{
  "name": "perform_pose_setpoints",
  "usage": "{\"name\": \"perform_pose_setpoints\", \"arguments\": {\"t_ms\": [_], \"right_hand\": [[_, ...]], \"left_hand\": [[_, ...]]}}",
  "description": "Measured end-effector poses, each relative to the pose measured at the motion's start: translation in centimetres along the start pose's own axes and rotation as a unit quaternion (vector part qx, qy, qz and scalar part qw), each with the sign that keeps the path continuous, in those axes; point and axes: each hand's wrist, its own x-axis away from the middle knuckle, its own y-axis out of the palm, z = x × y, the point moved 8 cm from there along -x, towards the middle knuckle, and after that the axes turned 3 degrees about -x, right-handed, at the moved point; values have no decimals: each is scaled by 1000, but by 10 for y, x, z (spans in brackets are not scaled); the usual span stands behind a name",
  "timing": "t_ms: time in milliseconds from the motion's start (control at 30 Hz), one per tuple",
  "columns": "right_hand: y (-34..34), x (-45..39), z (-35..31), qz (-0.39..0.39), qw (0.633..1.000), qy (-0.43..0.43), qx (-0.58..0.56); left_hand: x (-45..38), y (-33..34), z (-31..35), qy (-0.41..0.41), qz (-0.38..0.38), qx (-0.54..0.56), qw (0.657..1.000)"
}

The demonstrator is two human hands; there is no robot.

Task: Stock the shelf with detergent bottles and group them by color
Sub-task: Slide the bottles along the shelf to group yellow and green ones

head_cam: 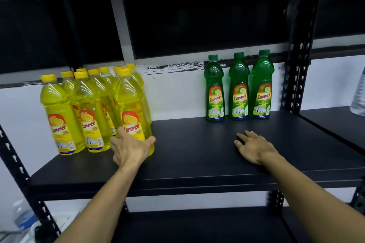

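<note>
Shelf partly stocked, sorted by color: yellow bottles clustered at L, 3 green bottles in back row at R w/ room left; left hand fingers cup front yellow bottle base, right hand flat, released, on shelf.

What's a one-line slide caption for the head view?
Left hand grips the front yellow bottle in its cluster; right hand rests flat on the shelf, three green bottles behind.
</note>
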Motion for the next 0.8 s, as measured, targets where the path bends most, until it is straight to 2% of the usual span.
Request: {"name": "perform_pose_setpoints", "arguments": {"t_ms": [133, 367, 800], "right_hand": [[-1, 2, -1, 3, 1000, 2, 0], [0, -1, -1, 2, 1000, 6, 3], [2, 1, -11, -9, 999, 1, 46]], "left_hand": [[-24, -8, -12, -19, -7, -16, 1000], [-33, -11, -12, -9, 24, -16, 1000], [-48, -6, -16, -4, 17, -25, 1000]]}}
